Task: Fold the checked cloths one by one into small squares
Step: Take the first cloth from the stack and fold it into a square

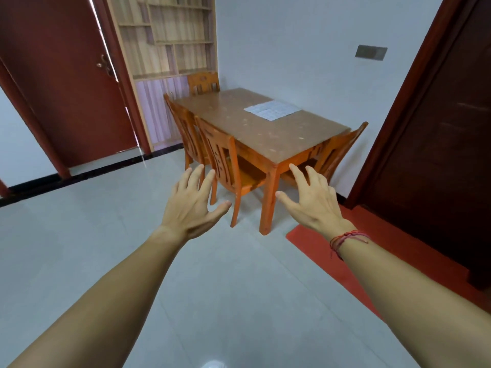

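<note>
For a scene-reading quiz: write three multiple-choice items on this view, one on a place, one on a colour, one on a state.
1. Where does the checked cloth lie? A on a chair; B on the table; C on the floor.
2. What colour is the wrist string? A blue; B green; C red.
3. How are the left hand and right hand? A fists; B open, empty; C gripping cloth.
Key: B, it lies flat on the tabletop; C, red threads circle the right wrist; B, fingers spread, holding nothing.
</note>
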Demonstrator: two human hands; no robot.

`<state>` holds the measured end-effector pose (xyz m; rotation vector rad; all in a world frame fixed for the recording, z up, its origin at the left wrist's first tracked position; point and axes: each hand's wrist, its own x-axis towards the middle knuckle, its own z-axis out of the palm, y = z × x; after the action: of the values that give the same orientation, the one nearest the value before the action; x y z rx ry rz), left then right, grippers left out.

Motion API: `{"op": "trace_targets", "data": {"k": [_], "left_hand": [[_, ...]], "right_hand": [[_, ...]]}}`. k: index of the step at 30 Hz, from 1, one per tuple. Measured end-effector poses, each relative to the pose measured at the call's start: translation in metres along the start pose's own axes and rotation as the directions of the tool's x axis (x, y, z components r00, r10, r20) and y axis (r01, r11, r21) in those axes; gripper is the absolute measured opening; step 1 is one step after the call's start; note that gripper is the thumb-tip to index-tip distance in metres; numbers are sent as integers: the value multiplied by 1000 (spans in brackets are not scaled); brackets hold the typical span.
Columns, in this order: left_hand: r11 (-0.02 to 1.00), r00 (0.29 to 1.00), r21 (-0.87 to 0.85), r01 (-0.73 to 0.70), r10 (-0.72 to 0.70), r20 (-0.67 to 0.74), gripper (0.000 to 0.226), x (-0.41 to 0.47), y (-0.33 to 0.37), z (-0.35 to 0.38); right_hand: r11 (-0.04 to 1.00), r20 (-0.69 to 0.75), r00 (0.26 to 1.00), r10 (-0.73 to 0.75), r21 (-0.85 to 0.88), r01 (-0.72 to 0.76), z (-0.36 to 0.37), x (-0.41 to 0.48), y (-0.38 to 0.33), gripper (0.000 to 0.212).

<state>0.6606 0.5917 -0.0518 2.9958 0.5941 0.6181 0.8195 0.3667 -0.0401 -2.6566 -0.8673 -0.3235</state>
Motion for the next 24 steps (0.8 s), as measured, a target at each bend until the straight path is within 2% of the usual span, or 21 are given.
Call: {"op": "trace_targets", "data": {"k": [13, 24], "left_hand": [[999, 999, -30, -22, 23, 25, 88, 204, -47, 102], [1000, 1000, -10, -23, 24, 21, 80, 387, -70, 173]], "right_hand": [[998, 25, 1000, 17, -55, -15, 85, 205, 22, 74], [999, 111, 993, 34, -23, -32, 143, 391, 52, 72]]}}
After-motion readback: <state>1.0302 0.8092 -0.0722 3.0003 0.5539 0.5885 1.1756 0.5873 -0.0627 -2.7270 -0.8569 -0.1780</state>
